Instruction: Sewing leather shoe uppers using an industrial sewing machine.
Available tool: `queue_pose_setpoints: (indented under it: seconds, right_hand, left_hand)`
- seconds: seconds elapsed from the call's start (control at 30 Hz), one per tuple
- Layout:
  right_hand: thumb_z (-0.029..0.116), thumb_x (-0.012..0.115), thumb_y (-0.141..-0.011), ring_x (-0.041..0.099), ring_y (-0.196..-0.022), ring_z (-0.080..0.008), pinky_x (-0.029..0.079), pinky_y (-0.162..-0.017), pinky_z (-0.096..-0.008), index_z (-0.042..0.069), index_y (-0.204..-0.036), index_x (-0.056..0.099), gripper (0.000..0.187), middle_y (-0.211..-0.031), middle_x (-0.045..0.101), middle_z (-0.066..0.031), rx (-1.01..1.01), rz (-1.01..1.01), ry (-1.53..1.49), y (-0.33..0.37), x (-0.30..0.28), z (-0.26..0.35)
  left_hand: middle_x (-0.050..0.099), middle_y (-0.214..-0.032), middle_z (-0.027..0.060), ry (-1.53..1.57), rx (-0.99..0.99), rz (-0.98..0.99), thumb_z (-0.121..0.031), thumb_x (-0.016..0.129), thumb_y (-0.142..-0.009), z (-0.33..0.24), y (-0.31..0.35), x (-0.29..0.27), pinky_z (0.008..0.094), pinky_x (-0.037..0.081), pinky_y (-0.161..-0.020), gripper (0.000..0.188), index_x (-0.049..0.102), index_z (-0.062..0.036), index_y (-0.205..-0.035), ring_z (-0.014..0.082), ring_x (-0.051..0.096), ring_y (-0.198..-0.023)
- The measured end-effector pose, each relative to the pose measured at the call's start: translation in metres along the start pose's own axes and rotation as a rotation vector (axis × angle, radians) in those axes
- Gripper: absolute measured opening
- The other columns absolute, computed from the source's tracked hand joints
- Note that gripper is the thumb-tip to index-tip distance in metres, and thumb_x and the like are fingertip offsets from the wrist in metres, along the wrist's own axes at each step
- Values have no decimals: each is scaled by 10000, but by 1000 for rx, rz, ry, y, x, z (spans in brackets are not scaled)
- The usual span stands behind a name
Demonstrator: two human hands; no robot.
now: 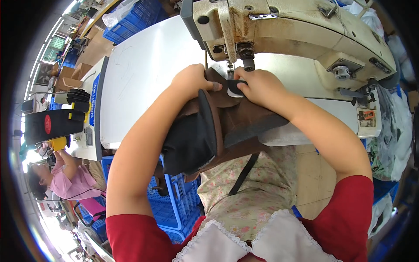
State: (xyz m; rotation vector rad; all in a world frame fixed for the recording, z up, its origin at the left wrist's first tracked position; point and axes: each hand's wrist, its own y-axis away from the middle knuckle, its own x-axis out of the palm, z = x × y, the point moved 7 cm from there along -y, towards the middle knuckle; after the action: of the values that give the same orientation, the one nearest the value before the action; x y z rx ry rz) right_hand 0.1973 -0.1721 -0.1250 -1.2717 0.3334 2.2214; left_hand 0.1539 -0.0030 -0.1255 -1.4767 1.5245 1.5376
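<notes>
A brown leather-like piece with black lining (240, 120) is bunched under the needle area of a sewing machine (288, 30) and hangs over the table's near edge. On its left side, my left hand (194, 82) grips it, thumb pointing toward the presser foot (230, 70). My right hand (262, 86) pinches the piece's upper edge between thumb and fingers, just right of the foot. A small pale patch shows by the right thumb. Both hands lie close to the needle area, and the exact stitching spot is partly hidden by my fingers.
Beneath the white table (144, 56) at the left stands a blue plastic crate (185, 201). Another blue crate (131, 22) sits beyond the table. At far left, a person in pink (74, 181) works by a second machine (52, 126). Plastic bags (395, 131) crowd the right side.
</notes>
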Motion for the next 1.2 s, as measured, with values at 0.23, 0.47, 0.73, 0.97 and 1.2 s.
queue_pose_setpoints:
  seconds: [0.23,0.47,0.73,0.97,1.2]
  right_hand:
    - [190,649,-837,656,-903,-347,501,-800,-438,82,-944,654,153,-905,693,-148,85,77,-41,-2,12,-16]
    - [196,639,-836,656,-907,-345,505,-786,-429,78,-907,648,139,-899,693,-143,228,190,-164,-5,12,-22]
    - [138,583,-809,661,-873,-346,509,-781,-433,95,-924,665,147,-897,692,-149,209,1,-228,3,11,-24]
    - [198,632,-791,664,-870,-332,511,-775,-419,105,-924,671,166,-897,698,-136,204,-30,-220,6,10,-24]
    - [233,634,-776,663,-876,-333,511,-782,-427,97,-912,675,196,-893,700,-133,206,-43,-262,6,10,-26]
  left_hand:
    - [700,-882,200,-10,26,13,-504,783,-696,-6,-8,-1,412,516,-751,599,694,48,-913,333,680,-840]
    - [695,-949,182,86,102,160,-432,790,-710,-7,-20,3,377,501,-816,573,674,21,-1039,294,661,-893]
    - [687,-996,212,155,75,-37,-400,777,-716,5,-16,1,404,494,-856,517,670,30,-984,343,654,-963]
    - [677,-1028,188,-33,44,-135,-450,738,-736,-4,-10,-4,409,498,-858,570,647,21,-1044,348,647,-985]
    - [704,-922,164,313,61,-17,-368,782,-736,8,-16,5,366,508,-808,500,665,31,-1014,263,673,-869]
